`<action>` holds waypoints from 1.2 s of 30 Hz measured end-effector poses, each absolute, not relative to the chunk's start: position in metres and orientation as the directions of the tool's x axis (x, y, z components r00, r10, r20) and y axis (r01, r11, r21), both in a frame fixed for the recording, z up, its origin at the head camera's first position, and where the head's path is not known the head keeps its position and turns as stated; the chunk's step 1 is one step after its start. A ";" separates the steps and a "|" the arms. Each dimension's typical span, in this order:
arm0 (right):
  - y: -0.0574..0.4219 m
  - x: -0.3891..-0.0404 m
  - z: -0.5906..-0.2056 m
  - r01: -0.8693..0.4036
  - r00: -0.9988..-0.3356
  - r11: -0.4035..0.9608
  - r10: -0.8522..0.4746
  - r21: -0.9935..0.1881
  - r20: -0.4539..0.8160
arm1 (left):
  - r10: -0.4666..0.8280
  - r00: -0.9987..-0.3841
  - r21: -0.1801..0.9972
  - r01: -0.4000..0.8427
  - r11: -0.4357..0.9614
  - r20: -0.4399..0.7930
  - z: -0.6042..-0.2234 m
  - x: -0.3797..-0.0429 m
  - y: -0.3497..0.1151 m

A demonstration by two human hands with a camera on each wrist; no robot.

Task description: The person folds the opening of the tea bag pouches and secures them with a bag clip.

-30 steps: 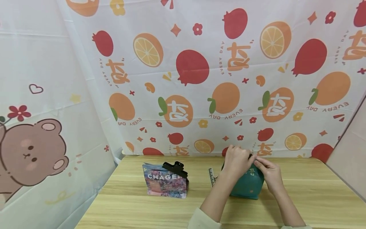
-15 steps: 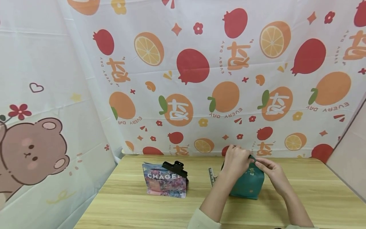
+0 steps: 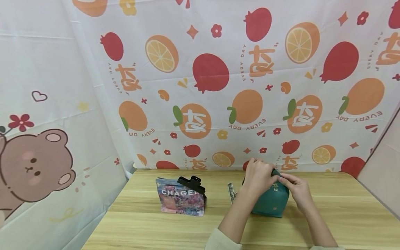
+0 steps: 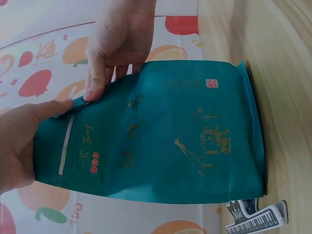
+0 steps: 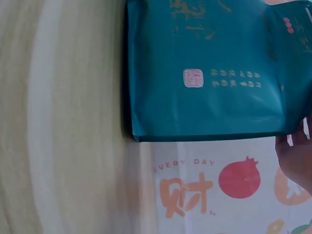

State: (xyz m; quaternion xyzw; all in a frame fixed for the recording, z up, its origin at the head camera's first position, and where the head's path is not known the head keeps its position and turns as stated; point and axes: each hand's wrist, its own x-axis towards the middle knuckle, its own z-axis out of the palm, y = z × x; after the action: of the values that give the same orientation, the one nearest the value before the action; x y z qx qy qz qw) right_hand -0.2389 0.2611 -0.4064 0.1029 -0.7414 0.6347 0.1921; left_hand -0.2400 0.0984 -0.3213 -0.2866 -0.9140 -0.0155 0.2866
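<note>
On wooden surface (image 3: pixel 147 231), just right of piano-print clip (image 4: pixel 258 222): green pouch (image 3: pixel 272 202), pinched at top between fingers of left hand (image 3: pixel 259 176) and right hand (image 3: pixel 299 191). Probably light, soft, rather slippery; best held by top edge.

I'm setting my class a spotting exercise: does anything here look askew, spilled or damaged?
The black clip looks askew: in the head view it slants down rightward across a top corner of the pink bag rather than sitting level. I see no spill, nor any tear in the green bag.
</note>
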 end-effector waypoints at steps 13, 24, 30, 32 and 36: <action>0.261 -0.234 -0.405 -0.353 -0.925 0.184 0.081 -0.917 0.372 | 0.473 -0.657 -0.164 0.475 0.864 0.587 -0.327 -0.235 0.102; 0.283 -0.230 -0.406 -0.341 -0.940 0.294 -0.113 -0.893 0.321 | 0.470 -0.657 -0.122 0.503 0.856 0.589 -0.326 -0.232 0.103; 0.280 -0.232 -0.408 -0.274 -0.958 0.313 -0.001 -0.910 0.288 | 0.465 -0.659 -0.116 0.501 0.858 0.591 -0.325 -0.232 0.104; 0.278 -0.233 -0.409 -0.272 -0.956 0.297 0.024 -0.915 0.292 | 0.464 -0.659 -0.114 0.501 0.858 0.593 -0.325 -0.232 0.104; 0.277 -0.233 -0.410 -0.292 -0.949 0.286 0.030 -0.913 0.313 | 0.459 -0.664 -0.112 0.496 0.861 0.591 -0.326 -0.232 0.103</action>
State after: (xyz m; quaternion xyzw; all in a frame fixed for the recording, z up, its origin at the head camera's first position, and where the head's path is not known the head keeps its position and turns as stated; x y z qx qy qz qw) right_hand -0.2326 0.2770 -0.4101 0.0827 -0.7902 0.5918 0.1360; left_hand -0.2325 0.1031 -0.3258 -0.2618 -0.9116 -0.0291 0.3156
